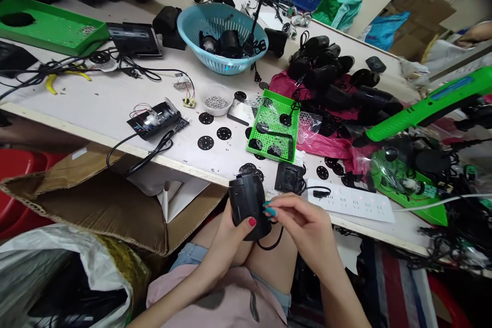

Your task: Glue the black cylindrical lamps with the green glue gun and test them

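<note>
My left hand (227, 233) is wrapped around a black plastic housing (246, 202), rounded with a raised band down its middle. The thumb presses on its lower front, and the housing is tilted slightly above my lap at the table edge. At the housing's right side, the fingertips of my right hand (309, 223) are pinched together. Teal colour shows at those fingertips; anything between them is too small to make out. A black cable (274, 243) loops below the housing. Just beyond, a black square part (289, 177) lies on the table beside a white power strip (351, 202).
A green perforated tray (295, 146) holds clear film and black parts. Black discs (224, 134) lie near a bowl of screws (216, 103). Behind are an opened device (156, 120) and a blue basket (188, 43). A green electric screwdriver (426, 107) hangs at right; a cardboard box (115, 200) sits below left.
</note>
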`<action>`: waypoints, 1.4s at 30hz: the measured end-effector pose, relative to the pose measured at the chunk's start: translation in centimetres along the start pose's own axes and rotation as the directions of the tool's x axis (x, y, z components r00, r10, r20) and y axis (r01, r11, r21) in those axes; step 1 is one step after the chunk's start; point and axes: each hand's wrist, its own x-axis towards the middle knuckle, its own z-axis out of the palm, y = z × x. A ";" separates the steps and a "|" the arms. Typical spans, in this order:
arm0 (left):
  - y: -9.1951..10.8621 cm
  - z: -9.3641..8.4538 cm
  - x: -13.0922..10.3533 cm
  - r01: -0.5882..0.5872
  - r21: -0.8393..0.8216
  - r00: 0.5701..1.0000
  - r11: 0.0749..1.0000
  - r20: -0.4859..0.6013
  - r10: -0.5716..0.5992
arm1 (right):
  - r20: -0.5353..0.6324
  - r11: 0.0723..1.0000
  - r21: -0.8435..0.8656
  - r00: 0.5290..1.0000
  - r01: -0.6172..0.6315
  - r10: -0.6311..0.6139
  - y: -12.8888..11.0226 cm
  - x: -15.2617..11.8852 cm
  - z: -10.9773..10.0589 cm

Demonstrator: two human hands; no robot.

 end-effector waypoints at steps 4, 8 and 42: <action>-0.1 0.3 -0.3 -0.040 0.097 0.999 0.994 0.011 0.039 | 0.039 0.956 -0.218 0.980 0.198 -0.194 0.4 -0.9 0.6; -0.1 0.5 -0.5 -0.044 0.148 0.999 0.988 0.005 0.044 | 0.038 0.925 -0.280 0.966 0.256 -0.256 0.8 -1.2 0.8; 0.2 1.1 -0.5 -0.101 0.215 0.995 0.971 0.038 0.096 | -0.060 0.974 -0.169 0.985 0.150 -0.162 1.1 -1.1 1.1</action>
